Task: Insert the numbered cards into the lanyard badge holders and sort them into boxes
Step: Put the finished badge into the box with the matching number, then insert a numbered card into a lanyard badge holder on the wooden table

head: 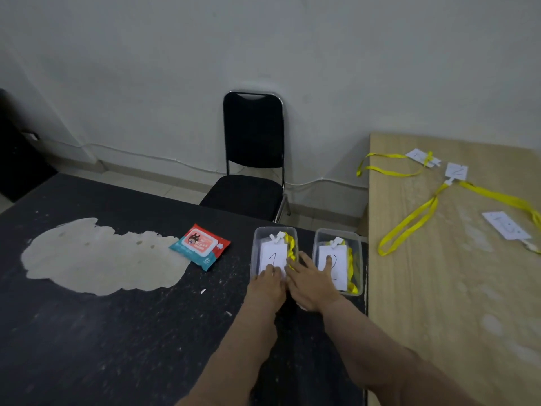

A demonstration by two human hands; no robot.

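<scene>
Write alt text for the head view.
The left hand touches badge 1 in a clear box; the right hand spreads toward badge 2 in the next box, on a black table. More badges lie on the adjacent wooden table.

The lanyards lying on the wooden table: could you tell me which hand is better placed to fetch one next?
Probably the right hand: it lies nearer the wooden table, where the lanyards lie; the left hand is farther.

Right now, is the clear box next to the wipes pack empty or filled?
Filled: a badge holder numbered 1 lies inside the box, and a yellow lanyard is bunched along its right side.
</scene>
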